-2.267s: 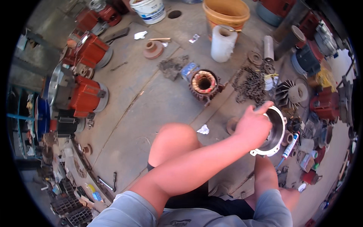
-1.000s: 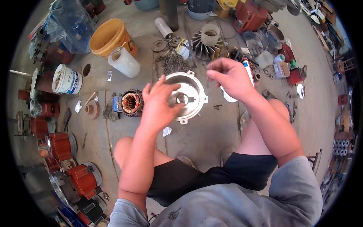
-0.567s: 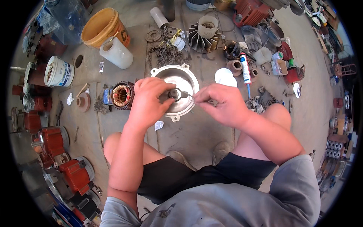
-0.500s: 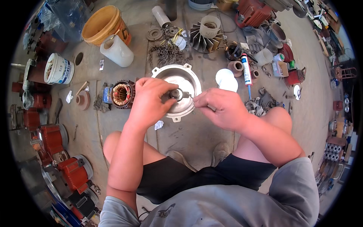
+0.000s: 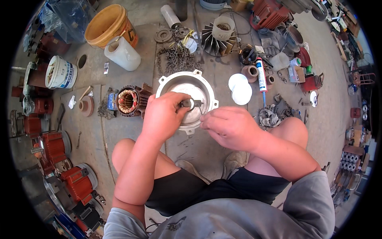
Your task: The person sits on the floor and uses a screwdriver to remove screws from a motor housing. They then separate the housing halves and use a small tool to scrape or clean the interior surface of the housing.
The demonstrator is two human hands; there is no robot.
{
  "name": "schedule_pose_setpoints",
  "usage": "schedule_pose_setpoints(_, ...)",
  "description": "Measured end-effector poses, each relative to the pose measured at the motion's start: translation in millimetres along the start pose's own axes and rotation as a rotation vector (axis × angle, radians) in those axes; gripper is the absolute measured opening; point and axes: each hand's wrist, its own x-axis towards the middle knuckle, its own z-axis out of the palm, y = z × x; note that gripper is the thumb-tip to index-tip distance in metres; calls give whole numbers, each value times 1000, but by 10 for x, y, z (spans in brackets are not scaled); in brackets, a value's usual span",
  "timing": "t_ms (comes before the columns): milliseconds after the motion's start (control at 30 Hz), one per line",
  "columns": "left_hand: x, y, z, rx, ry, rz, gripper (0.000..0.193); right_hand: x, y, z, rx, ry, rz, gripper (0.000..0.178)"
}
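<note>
Between the fingertips of my left hand [image 5: 164,117] is a small dark metal part with a round, ring-like end [image 5: 191,104]. My right hand [image 5: 234,126] pinches a thin dark rod [image 5: 201,111], its upper end at the side of the part; whether the two touch I cannot tell. Both hands are over a round silver metal housing [image 5: 164,83] with lugs on its rim, lying open side up on the floor. Just left of my left hand lies a motor stator [image 5: 140,99] with copper windings.
A chain [image 5: 179,59] lies beyond the housing, with a finned fan wheel [image 5: 209,44] to its right. White discs [image 5: 241,93], a sealant tube [image 5: 261,75] and dark rags [image 5: 269,115] are at the right. Buckets [image 5: 61,72] and red motors [image 5: 77,181] stand at the left.
Both hands have come slightly nearer to me, still holding the part and the rod. The rod now stands steeper. The whole view has shifted a little.
</note>
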Motion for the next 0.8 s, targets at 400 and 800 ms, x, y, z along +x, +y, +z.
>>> schedule_pose_setpoints(400,-63,45,53,-19,-5,-129,28,51,-2,1,2,3,-5,15)
schedule_pose_setpoints(800,-86,87,109,13,124,-59,32,57,4,13,-9,-4,-3,15)
